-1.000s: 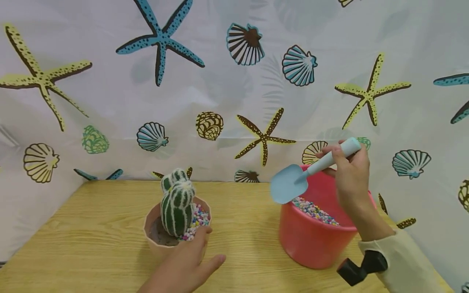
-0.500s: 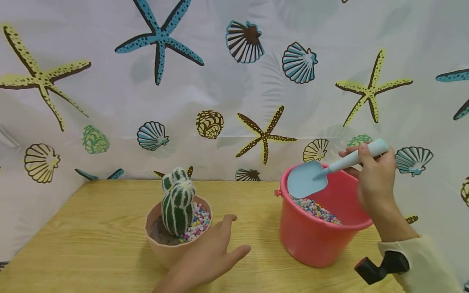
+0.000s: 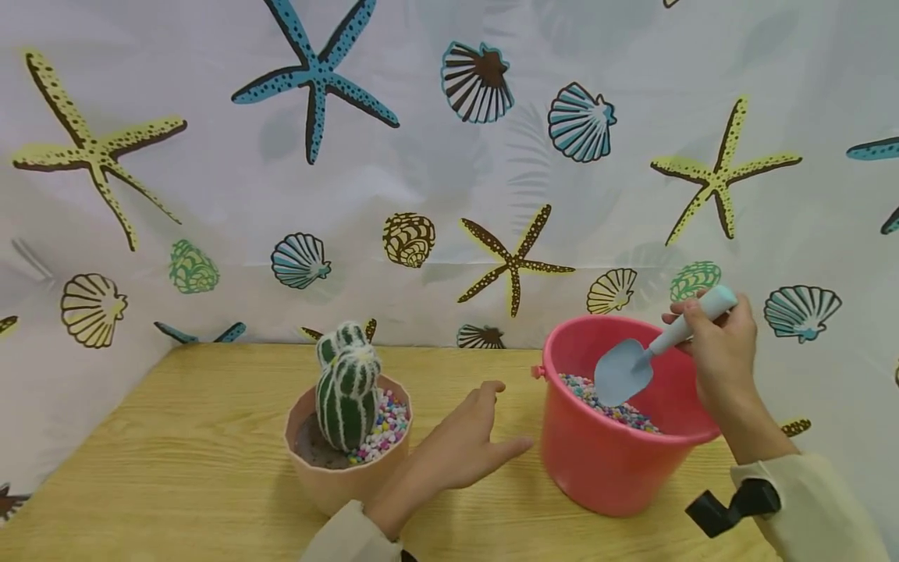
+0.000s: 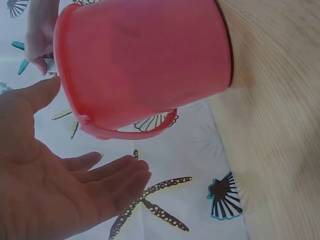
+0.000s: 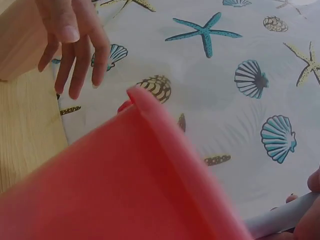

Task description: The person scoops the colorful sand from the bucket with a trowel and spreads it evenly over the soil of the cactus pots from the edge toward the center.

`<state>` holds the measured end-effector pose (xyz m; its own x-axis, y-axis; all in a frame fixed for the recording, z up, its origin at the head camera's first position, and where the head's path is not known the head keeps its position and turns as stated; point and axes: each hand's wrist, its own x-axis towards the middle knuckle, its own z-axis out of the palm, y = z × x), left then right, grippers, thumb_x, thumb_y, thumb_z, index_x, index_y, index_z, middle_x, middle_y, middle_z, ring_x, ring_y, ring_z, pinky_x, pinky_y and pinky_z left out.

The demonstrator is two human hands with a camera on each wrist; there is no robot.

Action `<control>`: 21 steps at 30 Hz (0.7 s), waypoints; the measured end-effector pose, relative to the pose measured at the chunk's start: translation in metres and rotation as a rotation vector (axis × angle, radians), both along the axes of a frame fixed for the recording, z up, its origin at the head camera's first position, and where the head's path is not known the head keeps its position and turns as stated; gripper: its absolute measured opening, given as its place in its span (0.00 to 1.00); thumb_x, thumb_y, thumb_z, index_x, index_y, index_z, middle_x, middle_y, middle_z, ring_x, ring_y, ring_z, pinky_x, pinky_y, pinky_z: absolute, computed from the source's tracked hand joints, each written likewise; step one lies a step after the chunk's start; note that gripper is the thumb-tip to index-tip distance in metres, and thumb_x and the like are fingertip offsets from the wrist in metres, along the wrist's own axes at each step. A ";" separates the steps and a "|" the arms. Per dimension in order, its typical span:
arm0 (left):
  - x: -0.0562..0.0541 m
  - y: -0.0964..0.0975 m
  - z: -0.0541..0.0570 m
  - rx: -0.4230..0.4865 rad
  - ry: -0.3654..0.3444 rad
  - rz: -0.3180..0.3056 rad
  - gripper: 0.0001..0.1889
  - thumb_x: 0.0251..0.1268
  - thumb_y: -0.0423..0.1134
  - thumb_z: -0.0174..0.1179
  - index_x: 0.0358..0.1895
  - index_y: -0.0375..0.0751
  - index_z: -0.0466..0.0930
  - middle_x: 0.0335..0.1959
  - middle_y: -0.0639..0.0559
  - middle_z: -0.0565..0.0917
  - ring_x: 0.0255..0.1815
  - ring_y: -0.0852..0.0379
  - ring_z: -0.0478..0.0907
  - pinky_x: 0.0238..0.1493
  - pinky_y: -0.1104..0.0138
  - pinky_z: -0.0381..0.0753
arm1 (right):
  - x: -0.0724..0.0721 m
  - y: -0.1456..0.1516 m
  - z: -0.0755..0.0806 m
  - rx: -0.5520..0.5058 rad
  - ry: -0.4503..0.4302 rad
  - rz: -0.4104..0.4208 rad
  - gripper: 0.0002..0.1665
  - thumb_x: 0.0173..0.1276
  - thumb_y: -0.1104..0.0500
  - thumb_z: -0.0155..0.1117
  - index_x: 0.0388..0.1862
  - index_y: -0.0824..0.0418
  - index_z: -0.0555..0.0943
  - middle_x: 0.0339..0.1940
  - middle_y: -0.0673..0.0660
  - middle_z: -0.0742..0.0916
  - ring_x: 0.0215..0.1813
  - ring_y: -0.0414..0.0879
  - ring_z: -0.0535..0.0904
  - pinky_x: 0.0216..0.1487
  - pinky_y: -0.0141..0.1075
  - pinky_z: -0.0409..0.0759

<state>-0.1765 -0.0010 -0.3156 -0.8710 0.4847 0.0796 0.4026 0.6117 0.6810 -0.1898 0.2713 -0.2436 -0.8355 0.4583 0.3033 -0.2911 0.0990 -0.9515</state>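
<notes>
My right hand [image 3: 725,351] grips the handle of a light blue scoop [image 3: 623,373], whose blade points down inside the red bucket [image 3: 611,468], over small multicoloured pebbles [image 3: 642,421]. With fingers spread and nothing held, my left hand [image 3: 463,441] reaches between the pot and the bucket; the left wrist view shows its open palm facing the bucket [image 4: 145,60]. A knitted green cactus [image 3: 346,398] stands in a peach pot [image 3: 337,484]. Pebbles [image 3: 388,429] cover the pot's right side, while grey-brown filling [image 3: 316,445] shows at its left.
Everything stands on a light wooden table [image 3: 211,437]. Behind it hangs a white cloth [image 3: 421,156] printed with starfish and shells. The bucket's thin handle [image 4: 150,132] hangs down along its side. A black strap mount [image 3: 733,506] sits on the right sleeve.
My left hand has moved right, away from the pot's rim toward the bucket. The scoop has shifted right and tipped down from the bucket's left rim into the bucket.
</notes>
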 end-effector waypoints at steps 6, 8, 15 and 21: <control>-0.014 0.018 -0.001 0.062 -0.003 -0.011 0.47 0.59 0.65 0.58 0.74 0.42 0.50 0.71 0.41 0.62 0.65 0.44 0.69 0.61 0.48 0.72 | -0.012 0.012 -0.009 0.089 -0.109 -0.052 0.06 0.74 0.59 0.50 0.44 0.49 0.65 0.32 0.41 0.79 0.35 0.31 0.79 0.35 0.21 0.78; -0.016 0.023 0.000 0.089 0.003 -0.025 0.48 0.58 0.65 0.58 0.74 0.43 0.48 0.72 0.42 0.60 0.68 0.44 0.65 0.62 0.46 0.71 | -0.016 0.015 -0.012 0.135 -0.144 -0.064 0.06 0.74 0.59 0.50 0.46 0.50 0.65 0.33 0.41 0.78 0.35 0.30 0.78 0.35 0.20 0.77; -0.027 0.035 0.001 0.092 0.069 -0.067 0.51 0.55 0.65 0.61 0.76 0.45 0.46 0.73 0.43 0.58 0.72 0.46 0.60 0.63 0.45 0.69 | -0.028 0.018 -0.017 0.285 -0.219 -0.078 0.17 0.74 0.58 0.49 0.57 0.62 0.64 0.46 0.55 0.79 0.37 0.28 0.76 0.44 0.27 0.75; -0.035 0.041 0.003 0.110 0.087 -0.090 0.54 0.52 0.64 0.64 0.76 0.48 0.45 0.74 0.46 0.58 0.72 0.48 0.61 0.62 0.46 0.70 | -0.035 0.017 -0.021 0.362 -0.181 -0.036 0.23 0.73 0.60 0.51 0.62 0.69 0.62 0.52 0.65 0.77 0.39 0.29 0.74 0.58 0.44 0.72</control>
<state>-0.2111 0.0402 -0.3125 -0.8120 0.5447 0.2098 0.5128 0.4939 0.7022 -0.2244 0.2880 -0.2645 -0.8755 0.3788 0.2998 -0.1124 0.4439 -0.8890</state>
